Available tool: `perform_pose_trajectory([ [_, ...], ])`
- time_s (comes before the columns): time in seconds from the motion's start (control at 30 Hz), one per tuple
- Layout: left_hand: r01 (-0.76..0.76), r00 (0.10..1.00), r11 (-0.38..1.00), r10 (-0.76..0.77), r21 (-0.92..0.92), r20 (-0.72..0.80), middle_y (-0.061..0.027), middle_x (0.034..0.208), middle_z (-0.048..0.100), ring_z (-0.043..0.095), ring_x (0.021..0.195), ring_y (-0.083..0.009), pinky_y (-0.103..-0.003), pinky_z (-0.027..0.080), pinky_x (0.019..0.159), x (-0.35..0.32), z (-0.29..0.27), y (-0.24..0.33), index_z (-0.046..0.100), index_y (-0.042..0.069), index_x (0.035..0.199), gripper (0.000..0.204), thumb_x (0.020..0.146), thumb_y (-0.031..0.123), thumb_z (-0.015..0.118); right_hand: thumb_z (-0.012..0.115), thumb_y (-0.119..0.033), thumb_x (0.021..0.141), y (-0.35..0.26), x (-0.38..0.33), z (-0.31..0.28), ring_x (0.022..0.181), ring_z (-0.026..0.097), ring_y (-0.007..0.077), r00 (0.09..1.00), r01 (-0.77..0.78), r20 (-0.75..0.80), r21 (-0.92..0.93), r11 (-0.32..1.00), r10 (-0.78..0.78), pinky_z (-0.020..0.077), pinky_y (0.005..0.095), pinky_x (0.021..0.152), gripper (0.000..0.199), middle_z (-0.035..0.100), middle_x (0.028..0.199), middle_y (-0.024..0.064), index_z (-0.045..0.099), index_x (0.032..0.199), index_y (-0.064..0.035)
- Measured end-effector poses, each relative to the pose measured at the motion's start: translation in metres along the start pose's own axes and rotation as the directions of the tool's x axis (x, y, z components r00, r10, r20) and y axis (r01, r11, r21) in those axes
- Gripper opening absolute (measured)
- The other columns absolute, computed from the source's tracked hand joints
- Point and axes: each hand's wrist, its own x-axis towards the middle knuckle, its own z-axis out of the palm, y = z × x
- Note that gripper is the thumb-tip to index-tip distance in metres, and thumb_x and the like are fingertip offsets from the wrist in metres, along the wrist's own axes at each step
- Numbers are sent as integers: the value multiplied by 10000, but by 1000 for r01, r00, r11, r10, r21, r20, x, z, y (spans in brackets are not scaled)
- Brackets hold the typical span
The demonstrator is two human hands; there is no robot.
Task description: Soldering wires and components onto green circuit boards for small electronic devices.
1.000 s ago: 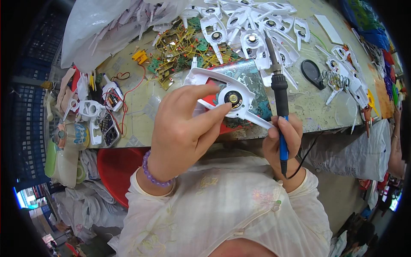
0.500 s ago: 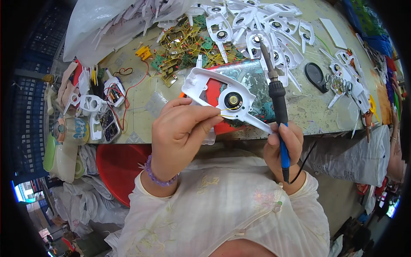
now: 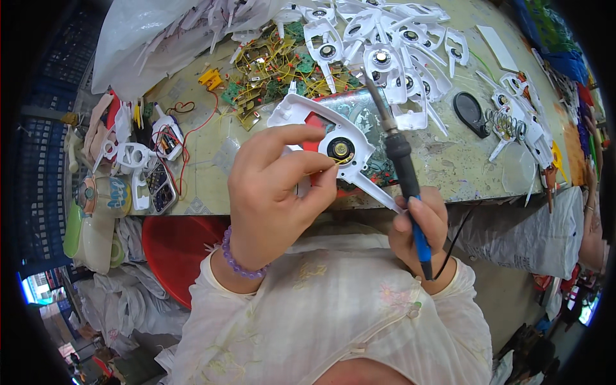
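My right hand (image 3: 425, 224) grips a soldering iron (image 3: 402, 157) with a black-and-blue handle, its tip pointing up and away. The same hand's fingertips also pinch the narrow end of a white plastic housing (image 3: 360, 136). A small round speaker (image 3: 341, 149) with a black rim sits in that housing. Closed at thumb and forefinger, my left hand (image 3: 273, 192) holds a thin yellow wire (image 3: 339, 162) at the speaker's lower edge; its other fingers are raised. Under the housing lies a worn red-and-green flat block (image 3: 378, 115).
Wired green circuit boards (image 3: 269, 70) lie heaped at the back, beside many white housings with speakers (image 3: 391, 58). A black oval part (image 3: 470, 114) and a coil spring (image 3: 510, 126) are at the right. A red tub (image 3: 170, 256) stands below the table edge.
The housing has shifted slightly left. My left forefinger has lifted from the frame, while the iron's tip has swung left and down toward the housing.
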Motion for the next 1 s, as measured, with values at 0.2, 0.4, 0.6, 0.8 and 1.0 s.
perform_pose_trajectory([
  [0.2,-192,979,966,177,171,102,-67,889,691,642,786,-218,-352,463,768,6,3,0,633,49,724,107,645,6,691,572,-287,912,-4,2,-33,652,517,194,959,-109,-255,80,991,126,419,304,574,282,542,735,72,531,1033,-35],
  [0.4,-149,987,966,134,213,83,-33,834,696,651,767,-193,-379,461,828,4,6,0,613,64,712,84,675,27,678,576,-370,900,-19,42,-68,572,426,160,962,-205,-125,252,946,242,334,294,521,315,465,619,42,525,908,-60],
  [0.6,-158,985,947,132,279,109,-34,834,692,645,756,-202,-396,462,845,5,6,2,608,66,710,92,675,27,682,596,-315,868,-19,61,-63,503,411,160,969,-242,12,269,932,248,311,309,469,275,478,572,41,578,831,-43],
  [0.8,-165,984,949,140,268,109,-39,839,690,643,753,-209,-404,473,844,5,7,2,603,57,716,101,670,22,686,604,-289,842,-17,66,-59,469,431,174,969,-247,78,250,936,235,315,308,443,268,512,564,52,614,806,-24],
  [1.0,-198,978,940,172,276,116,-59,781,642,608,728,-221,-403,474,846,5,8,3,585,32,721,95,671,30,666,604,-271,833,-16,68,-60,470,439,176,970,-236,114,240,942,214,324,309,443,247,522,568,52,620,807,-26],
])
